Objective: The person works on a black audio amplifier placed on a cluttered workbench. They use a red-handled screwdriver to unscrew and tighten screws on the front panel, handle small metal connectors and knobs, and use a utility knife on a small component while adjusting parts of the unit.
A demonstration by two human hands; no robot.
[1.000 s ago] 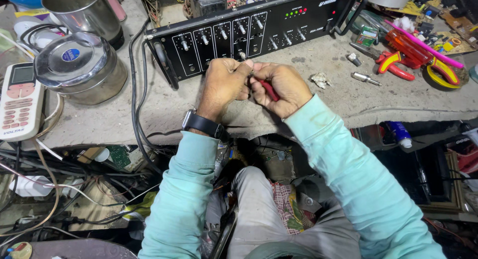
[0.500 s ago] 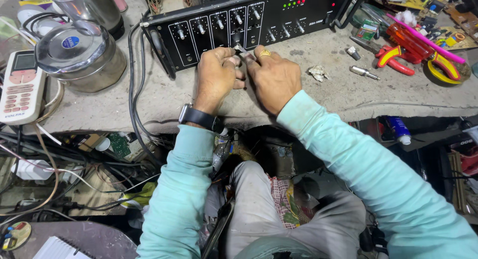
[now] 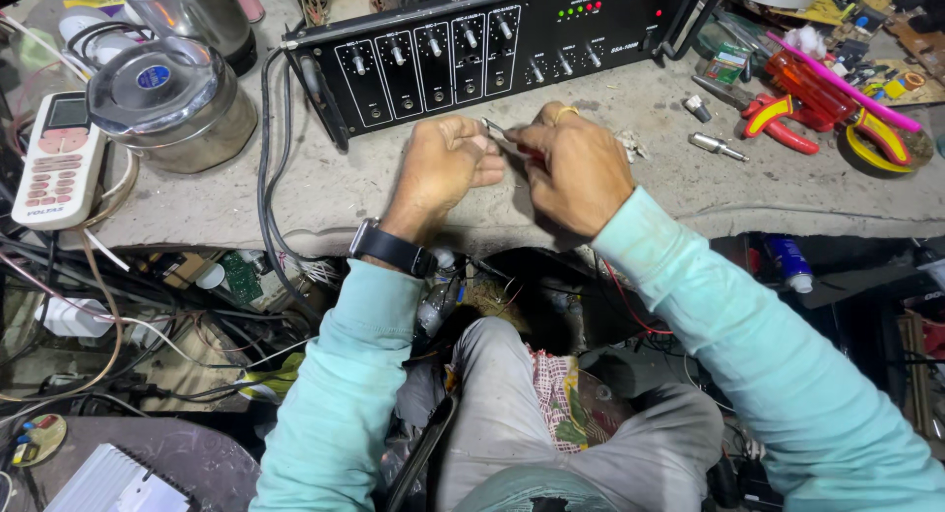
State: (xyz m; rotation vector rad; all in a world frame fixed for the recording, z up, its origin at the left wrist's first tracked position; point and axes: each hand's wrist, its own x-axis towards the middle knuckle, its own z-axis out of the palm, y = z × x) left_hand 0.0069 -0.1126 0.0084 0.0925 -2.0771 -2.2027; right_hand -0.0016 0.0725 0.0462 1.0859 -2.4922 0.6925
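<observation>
**Screens, labels and packets on the counter**

A white remote control (image 3: 54, 167) lies at the counter's left edge, its small greyish screen (image 3: 67, 112) near the top. Just right of it, a steel container's lid carries a round blue label (image 3: 154, 76). The black amplifier (image 3: 492, 49) shows a white logo patch at its upper right. A small green packet (image 3: 726, 67) lies right of the amplifier.
</observation>
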